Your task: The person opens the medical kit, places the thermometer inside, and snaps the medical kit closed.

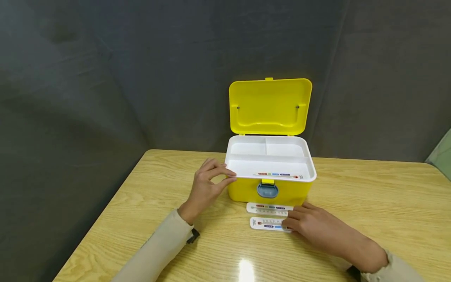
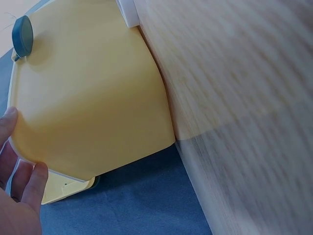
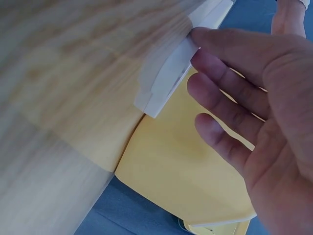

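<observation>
A yellow box (image 1: 243,190) stands with its lid raised, a white divided tray (image 1: 246,158) at its top. My left hand (image 1: 208,184) pinches the tray's rim at the front left corner. Along the tray's front compartment lies a thermometer (image 1: 275,174). Two more flat white thermometers lie on the table before the box: a farther thermometer (image 1: 267,209) and a nearer thermometer (image 1: 266,224). My right hand (image 1: 317,229) holds the nearer one at its right end, which the fingers hide. In the right wrist view, the other fingers (image 3: 217,129) are loosely bent, apart from it.
The yellow lid (image 1: 269,105) stands upright behind the tray. A grey-blue latch (image 1: 267,190) hangs at the box's front. Beyond the wooden table (image 1: 141,203) is a dark cloth backdrop (image 1: 158,78). A pale green object (image 1: 443,152) shows at the far right edge.
</observation>
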### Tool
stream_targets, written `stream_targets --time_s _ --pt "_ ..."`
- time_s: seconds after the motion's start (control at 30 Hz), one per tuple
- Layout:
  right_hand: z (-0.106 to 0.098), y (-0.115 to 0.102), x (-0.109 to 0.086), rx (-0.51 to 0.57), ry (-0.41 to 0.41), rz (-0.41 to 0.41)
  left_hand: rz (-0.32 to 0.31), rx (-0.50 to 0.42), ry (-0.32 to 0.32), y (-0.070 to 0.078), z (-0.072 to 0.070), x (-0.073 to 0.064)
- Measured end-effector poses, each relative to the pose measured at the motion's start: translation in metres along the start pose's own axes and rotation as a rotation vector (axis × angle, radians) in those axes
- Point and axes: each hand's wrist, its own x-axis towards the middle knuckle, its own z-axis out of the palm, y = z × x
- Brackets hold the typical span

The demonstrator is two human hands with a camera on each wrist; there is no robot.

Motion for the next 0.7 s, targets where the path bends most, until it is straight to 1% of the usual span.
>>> stream_targets --time_s 0.17,0.27,0.37,0.47,0.7 --pt "-0.0023 -0.0008 -0.0007 0.063 -0.014 0.012 -0.002 -0.016 0.003 0.0004 -0.0002 -0.0008" --pt "-0.0034 -0.0005 -0.0013 0.081 -0.018 0.046 -0.005 -0.014 0.0 0.0006 -0.0003 -0.0011" --pt "-0.0048 0.0003 -0.0027 0.088 -0.062 0.1 -0.014 -0.019 -0.005 0.0004 -0.0003 -0.0011" --pt "-0.0059 0.0014 -0.0042 0.102 -0.115 0.146 -0.006 -0.023 -0.002 0.0005 -0.0001 -0.0005" --pt "-0.0069 0.0014 -0.0051 0.129 -0.138 0.163 -0.01 -0.015 -0.009 0.0006 -0.0004 -0.0009"
